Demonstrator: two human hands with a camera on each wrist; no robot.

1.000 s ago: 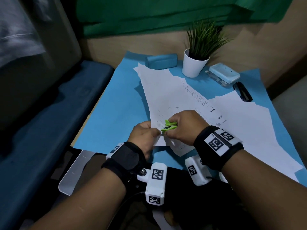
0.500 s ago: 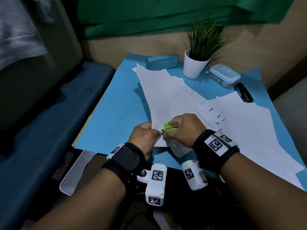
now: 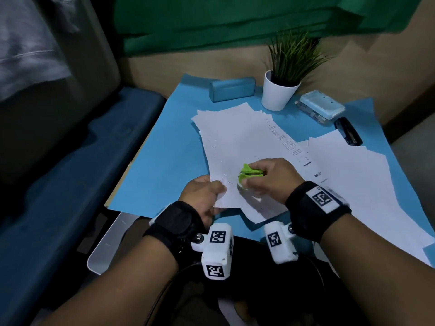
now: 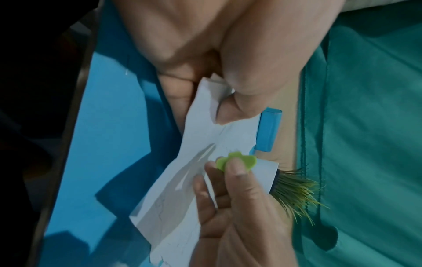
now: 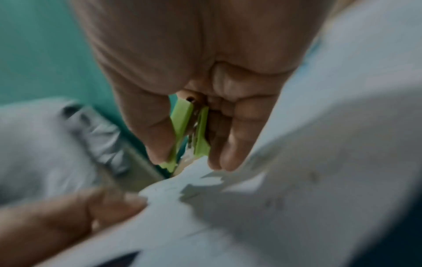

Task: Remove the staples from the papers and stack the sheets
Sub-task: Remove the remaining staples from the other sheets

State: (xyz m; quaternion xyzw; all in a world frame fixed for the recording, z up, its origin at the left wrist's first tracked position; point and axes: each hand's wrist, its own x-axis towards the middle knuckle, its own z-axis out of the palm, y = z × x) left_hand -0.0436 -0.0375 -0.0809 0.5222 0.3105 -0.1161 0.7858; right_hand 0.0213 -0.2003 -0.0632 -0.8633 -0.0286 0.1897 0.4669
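A spread of white sheets (image 3: 237, 142) lies on the blue mat (image 3: 174, 156). My left hand (image 3: 207, 196) pinches the near corner of the sheets (image 4: 219, 130) between thumb and fingers. My right hand (image 3: 266, 180) grips a lime green staple remover (image 3: 249, 174), squeezed between thumb and fingers, just above the paper and a little right of the left hand. In the right wrist view the green staple remover (image 5: 191, 133) has its jaws close together at the torn paper edge (image 5: 200, 173). A second pile of white sheets (image 3: 367, 184) lies to the right.
At the back of the mat stand a blue case (image 3: 231, 89), a white pot with a green plant (image 3: 280, 92), a pale blue box (image 3: 320, 109) and a black stapler (image 3: 348, 134). A blue seat (image 3: 70, 172) lies left; green cloth hangs behind.
My right hand with the staple remover has moved up and to the right, away from my left hand. The left hand still pinches the paper corner.
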